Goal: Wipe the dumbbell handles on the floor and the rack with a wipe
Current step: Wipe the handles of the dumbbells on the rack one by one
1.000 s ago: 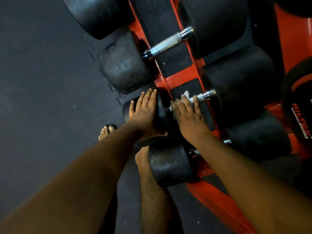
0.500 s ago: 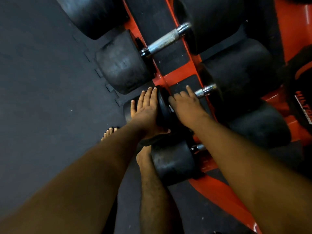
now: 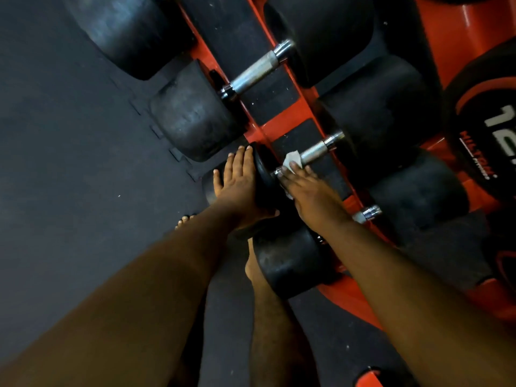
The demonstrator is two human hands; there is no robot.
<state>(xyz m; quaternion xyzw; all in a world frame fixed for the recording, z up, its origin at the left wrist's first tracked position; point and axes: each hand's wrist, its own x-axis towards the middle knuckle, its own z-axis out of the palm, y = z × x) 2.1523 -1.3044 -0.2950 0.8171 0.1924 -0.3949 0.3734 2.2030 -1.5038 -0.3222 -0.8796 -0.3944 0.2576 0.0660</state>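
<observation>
wipe (image 3: pixel 293 160) on dumbbell handle (image 3: pixel 317 151), dumbbells on rack (image 3: pixel 282 113)

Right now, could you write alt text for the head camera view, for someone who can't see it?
Seen from above, a person's right hand presses a white wipe onto the metal handle of a black dumbbell on a red rack. The left hand rests flat on that dumbbell's near head, and further dumbbells sit alongside.
</observation>
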